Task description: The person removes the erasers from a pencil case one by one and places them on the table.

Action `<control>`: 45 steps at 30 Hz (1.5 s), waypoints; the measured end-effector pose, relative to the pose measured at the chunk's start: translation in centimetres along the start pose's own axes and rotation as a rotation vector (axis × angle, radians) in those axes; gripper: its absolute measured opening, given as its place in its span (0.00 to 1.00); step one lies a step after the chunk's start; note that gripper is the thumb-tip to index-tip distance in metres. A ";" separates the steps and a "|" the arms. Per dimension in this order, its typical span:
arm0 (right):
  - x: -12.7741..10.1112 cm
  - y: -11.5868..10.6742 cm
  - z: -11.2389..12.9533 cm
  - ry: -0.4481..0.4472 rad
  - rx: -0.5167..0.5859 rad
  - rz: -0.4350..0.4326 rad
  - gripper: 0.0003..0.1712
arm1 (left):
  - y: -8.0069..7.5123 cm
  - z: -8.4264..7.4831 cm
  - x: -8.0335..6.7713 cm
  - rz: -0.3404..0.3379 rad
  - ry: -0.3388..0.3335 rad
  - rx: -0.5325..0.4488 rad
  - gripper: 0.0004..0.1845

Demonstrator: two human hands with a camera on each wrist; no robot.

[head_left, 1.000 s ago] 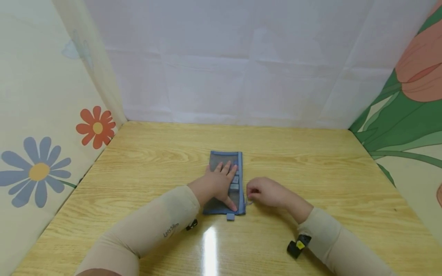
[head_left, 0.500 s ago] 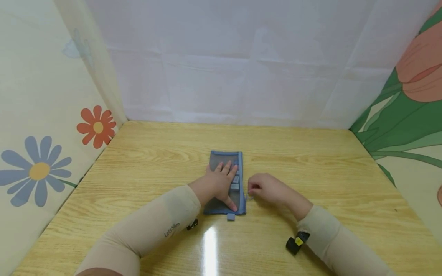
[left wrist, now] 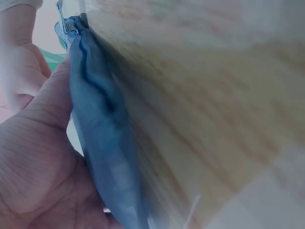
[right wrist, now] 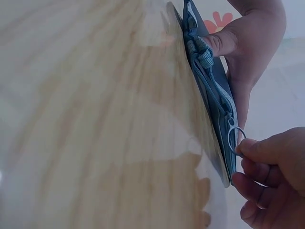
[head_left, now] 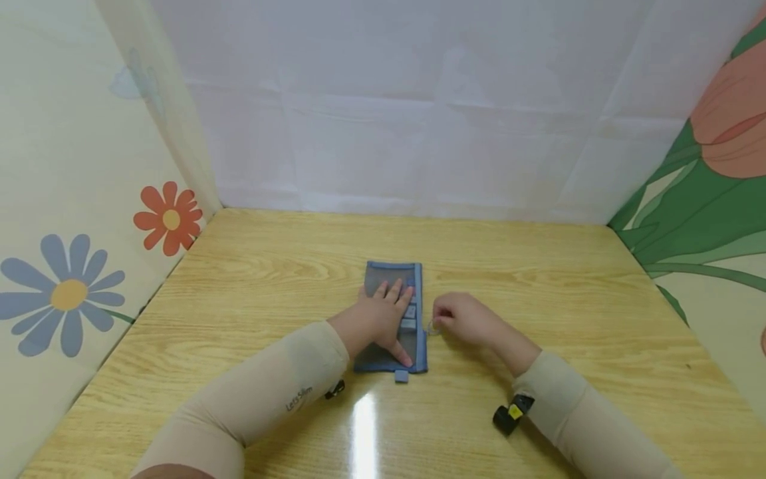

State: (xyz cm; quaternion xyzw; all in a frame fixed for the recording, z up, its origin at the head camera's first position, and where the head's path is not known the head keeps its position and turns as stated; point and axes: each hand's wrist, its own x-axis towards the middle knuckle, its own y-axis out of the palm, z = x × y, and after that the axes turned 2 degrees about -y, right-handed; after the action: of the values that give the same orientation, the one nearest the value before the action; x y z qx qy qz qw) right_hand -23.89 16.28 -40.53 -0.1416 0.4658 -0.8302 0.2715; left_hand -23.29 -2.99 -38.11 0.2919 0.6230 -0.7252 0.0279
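A flat blue mesh pouch (head_left: pixel 389 273) lies lengthwise at the middle of the wooden table (head_left: pixel 538 279). My left hand (head_left: pixel 380 317) presses flat on it, fingers spread and straight. Along the pouch's right edge, about halfway up, my right hand (head_left: pixel 464 318) pinches the small metal zipper ring (head_left: pixel 433 326). The right wrist view shows the ring (right wrist: pixel 234 138) held between thumb and finger of my right hand (right wrist: pixel 267 176), beside the pouch's zipper edge (right wrist: pixel 217 90). In the left wrist view my left hand (left wrist: pixel 38 162) lies against the blue fabric (left wrist: pixel 102 143). Grey items show through the mesh.
Flower-printed panels stand at the table's left (head_left: pixel 72 293) and right (head_left: pixel 706 219). A white sheet (head_left: pixel 407 120) closes the back. A small black and yellow device (head_left: pixel 509 412) sits at my right wrist. Bare wood surrounds the pouch.
My right hand has moved away from me along the pouch's right edge, carrying the zipper ring from near the pouch's near end to about its middle. The left hand has stayed pressed in place.
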 end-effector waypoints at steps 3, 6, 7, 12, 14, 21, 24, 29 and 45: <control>0.2 0.0 0.0 0.017 -0.003 -0.008 0.08 | -0.1 0.0 -0.1 -0.001 -0.001 -0.002 0.75; 0.5 -0.1 0.0 0.032 -0.013 -0.007 0.08 | 0.0 0.0 0.0 -0.004 -0.002 0.002 0.76; 0.6 -0.1 -0.1 0.034 -0.021 -0.006 0.08 | 0.0 0.0 0.0 -0.006 -0.003 0.004 0.76; 0.9 0.0 -0.2 0.046 -0.038 0.001 0.08 | 0.0 -0.1 0.0 -0.001 -0.008 0.009 0.76; 1.0 0.0 -0.2 0.044 -0.037 -0.001 0.08 | 0.0 -0.1 0.0 0.001 -0.009 0.007 0.76; 1.2 -0.1 -0.3 0.060 -0.029 -0.010 0.08 | 0.0 -0.1 0.0 0.001 -0.006 0.005 0.75; 1.3 -0.2 -0.3 0.079 -0.035 -0.017 0.08 | 0.1 -0.1 0.1 -0.004 -0.002 0.005 0.75; 1.4 -0.1 -0.3 0.076 -0.040 -0.028 0.08 | 0.3 0.0 0.2 -0.011 0.003 -0.009 0.76; 1.5 -0.1 -0.8 0.102 -0.042 -0.051 0.09 | 0.8 0.0 0.3 -0.044 0.007 -0.046 0.73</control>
State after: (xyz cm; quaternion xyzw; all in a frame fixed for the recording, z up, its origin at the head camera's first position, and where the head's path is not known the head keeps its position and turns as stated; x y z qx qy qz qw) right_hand -25.49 16.02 -40.92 -0.1166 0.4926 -0.8330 0.2233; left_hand -23.23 -3.11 -38.94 0.2799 0.6457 -0.7102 0.0163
